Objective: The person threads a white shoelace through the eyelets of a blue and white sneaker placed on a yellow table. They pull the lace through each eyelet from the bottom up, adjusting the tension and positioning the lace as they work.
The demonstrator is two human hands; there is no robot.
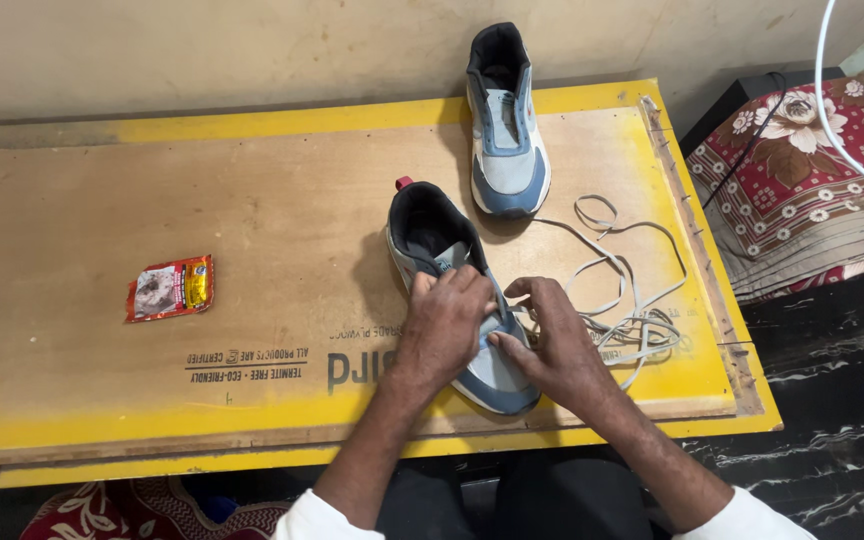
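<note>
Now both hands, left [444, 325] and right [550, 345], grip the near shoe [452, 290] beneath them.

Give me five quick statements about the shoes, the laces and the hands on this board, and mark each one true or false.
1. Both hands, left hand and right hand, rest on the near shoe. True.
2. The far shoe lies on its side. False: it stands upright on its sole.
3. The loose lace lies to the right of the near shoe. True.
4. The red packet sits between the two shoes. False: it lies far off to the left on the board.
5. The far shoe is fully laced. False: no lace shows on it.
</note>
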